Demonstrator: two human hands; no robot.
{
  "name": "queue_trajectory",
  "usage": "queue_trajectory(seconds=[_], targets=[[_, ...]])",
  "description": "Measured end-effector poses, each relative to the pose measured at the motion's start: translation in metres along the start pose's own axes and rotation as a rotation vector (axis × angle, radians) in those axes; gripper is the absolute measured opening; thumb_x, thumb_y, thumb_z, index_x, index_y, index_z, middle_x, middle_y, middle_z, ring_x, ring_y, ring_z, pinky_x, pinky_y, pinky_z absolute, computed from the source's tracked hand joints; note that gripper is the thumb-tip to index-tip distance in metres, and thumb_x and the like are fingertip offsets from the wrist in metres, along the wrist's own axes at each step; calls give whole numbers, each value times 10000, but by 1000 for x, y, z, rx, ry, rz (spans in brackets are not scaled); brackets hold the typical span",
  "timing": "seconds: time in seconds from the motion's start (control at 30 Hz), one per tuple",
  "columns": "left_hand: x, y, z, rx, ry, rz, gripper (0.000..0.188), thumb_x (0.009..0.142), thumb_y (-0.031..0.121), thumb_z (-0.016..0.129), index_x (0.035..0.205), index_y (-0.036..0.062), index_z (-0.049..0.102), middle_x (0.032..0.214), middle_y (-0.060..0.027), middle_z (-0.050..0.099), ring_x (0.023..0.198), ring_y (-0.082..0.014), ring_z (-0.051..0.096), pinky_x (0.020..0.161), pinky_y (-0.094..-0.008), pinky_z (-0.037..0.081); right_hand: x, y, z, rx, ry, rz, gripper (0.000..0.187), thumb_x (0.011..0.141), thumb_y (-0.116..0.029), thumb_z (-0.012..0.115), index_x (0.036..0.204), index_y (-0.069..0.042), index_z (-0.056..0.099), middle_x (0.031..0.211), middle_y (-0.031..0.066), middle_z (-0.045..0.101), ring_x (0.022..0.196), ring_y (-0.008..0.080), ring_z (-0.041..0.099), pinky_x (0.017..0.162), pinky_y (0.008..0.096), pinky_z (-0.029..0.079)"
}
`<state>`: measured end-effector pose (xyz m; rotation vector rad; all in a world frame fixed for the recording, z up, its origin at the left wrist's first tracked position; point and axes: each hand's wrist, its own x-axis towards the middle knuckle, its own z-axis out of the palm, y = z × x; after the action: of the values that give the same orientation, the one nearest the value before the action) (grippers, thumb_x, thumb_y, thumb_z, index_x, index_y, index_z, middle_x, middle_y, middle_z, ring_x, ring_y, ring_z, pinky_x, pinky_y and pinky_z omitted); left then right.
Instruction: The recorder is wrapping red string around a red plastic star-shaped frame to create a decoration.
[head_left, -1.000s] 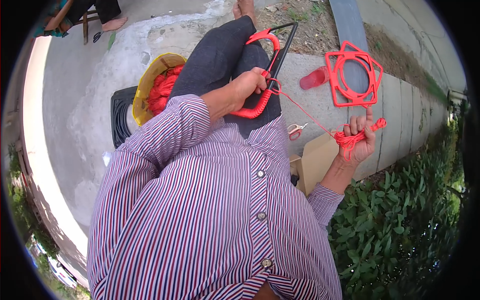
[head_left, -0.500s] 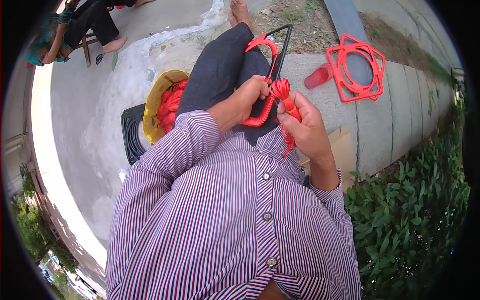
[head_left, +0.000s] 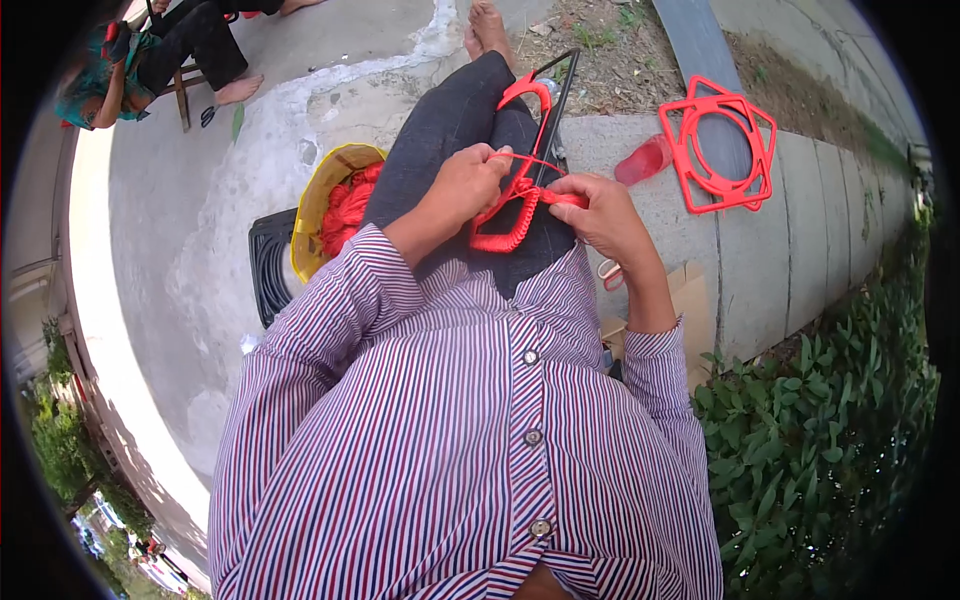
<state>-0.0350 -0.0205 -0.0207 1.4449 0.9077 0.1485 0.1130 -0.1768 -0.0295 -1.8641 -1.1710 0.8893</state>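
Note:
Across my lap lies a dark angular frame (head_left: 571, 85), partly wrapped in tight red cord (head_left: 512, 241). My left hand (head_left: 466, 187) is closed in a pinch on a strand of red cord (head_left: 530, 158), drawn across above the frame toward my right hand. My right hand (head_left: 603, 216), closed too, grips a bundle of red cord (head_left: 563, 198) against the wrapped side of the frame. Its fingers partly hide the bundle. Below the right wrist, the handle loop of what looks like scissors (head_left: 609, 272) shows.
Left of my legs stands a yellow container (head_left: 306, 222) of red cord, beside a stack of black frames (head_left: 268, 262). To the right are a red slipper (head_left: 643, 160), red frames (head_left: 767, 160), cardboard (head_left: 688, 305) and leafy bushes (head_left: 800, 420). Another person (head_left: 190, 50) sits far left.
My right hand has brought the cord bundle up and left against the frame, turning it sideways. My left hand has shifted slightly left, and a strand now stretches between the hands.

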Motion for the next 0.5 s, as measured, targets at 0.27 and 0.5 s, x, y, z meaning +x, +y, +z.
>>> queue_trajectory(seconds=[0.27,0.5], targets=[[-11,31,-7,-444,-97,-36,174,955,178,488,807,94,524,639,36,461,455,-63,332,421,-226,253,-5,-43,13,192,425,-126,328,767,-101,723,1068,-8,631,1150,114,595,985,161,616,839,313,500],[-6,36,6,-407,-244,-84,167,907,197,497,821,92,593,667,38,505,551,-59,378,485,-235,295,-39,-74,-51,1010,628,-285,264,987,-243,494,1126,-25,546,1076,83,582,1143,210,508,1054,407,330]])
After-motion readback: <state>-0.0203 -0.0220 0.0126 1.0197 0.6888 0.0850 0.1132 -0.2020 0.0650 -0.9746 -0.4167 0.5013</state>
